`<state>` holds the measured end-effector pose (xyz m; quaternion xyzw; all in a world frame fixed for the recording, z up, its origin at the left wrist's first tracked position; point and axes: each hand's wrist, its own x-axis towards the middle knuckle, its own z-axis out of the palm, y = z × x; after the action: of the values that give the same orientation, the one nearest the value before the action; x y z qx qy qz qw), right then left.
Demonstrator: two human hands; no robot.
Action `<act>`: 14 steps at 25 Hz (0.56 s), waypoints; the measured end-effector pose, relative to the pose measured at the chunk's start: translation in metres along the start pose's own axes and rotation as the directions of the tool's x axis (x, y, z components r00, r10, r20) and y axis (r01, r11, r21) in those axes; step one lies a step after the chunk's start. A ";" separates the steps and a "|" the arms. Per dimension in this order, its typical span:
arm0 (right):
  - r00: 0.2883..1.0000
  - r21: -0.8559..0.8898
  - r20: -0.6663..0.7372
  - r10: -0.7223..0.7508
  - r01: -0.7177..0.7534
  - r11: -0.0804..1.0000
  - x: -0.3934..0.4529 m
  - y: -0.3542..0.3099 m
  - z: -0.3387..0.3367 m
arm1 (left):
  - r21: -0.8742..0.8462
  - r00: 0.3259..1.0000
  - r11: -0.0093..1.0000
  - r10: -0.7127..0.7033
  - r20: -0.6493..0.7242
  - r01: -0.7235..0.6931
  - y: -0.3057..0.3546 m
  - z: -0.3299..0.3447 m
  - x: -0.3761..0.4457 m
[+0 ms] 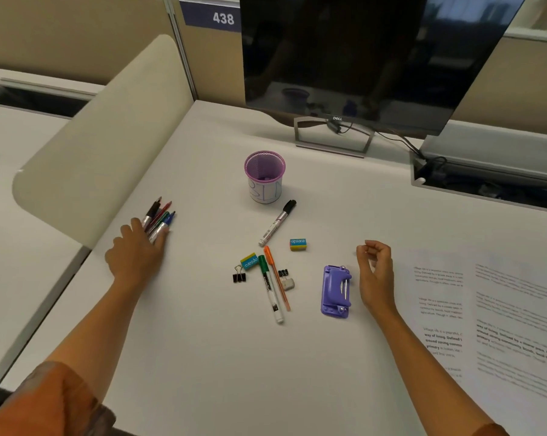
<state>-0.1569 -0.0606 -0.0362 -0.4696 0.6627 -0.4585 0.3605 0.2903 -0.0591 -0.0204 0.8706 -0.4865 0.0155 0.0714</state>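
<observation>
labels first: sign on the partition reads "438"; monitor bezel reads "dell". both erasers read "apsara", one upright to the viewer, the other with its label turned round. cup, purple mesh, carries a white wrap with blue handwriting, not legible. print on the black marker and green marker is too small to read. papers at the right edge of the counter show printed paragraphs, blurred and cut off by the frame.

left hand lies at the counter's left edge, fingers and thumb closed round the lower ends of the pens; their tips fan out beyond the hand, well apart from the cup. how many pens it holds cannot be told.

right hand sits just beside the punch, fingers curled in, thumb and forefinger near each other, nothing seen between them.

orange pen crosses beside the green marker. clip lies next to the turned eraser.
</observation>
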 end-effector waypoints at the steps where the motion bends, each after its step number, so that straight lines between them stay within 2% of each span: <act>1: 1.000 0.000 0.003 -0.010 0.010 1.000 -0.001 0.000 -0.001 | 0.019 1.000 1.000 -0.010 -0.003 0.010 0.000 0.001 -0.001; 5: 0.998 -0.015 0.011 -0.061 0.062 0.998 -0.007 0.001 -0.004 | 0.117 0.999 0.993 -0.009 -0.037 0.013 -0.002 0.004 -0.002; 14: 0.996 -0.001 0.009 -0.086 0.086 0.996 -0.012 -0.004 -0.005 | 0.108 0.998 0.994 0.003 -0.068 0.005 -0.002 0.007 -0.004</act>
<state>-0.1568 -0.0485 -0.0307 -0.5001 0.6406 -0.4710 0.3432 0.2894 -0.0560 -0.0278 0.8724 -0.4818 0.0711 0.0408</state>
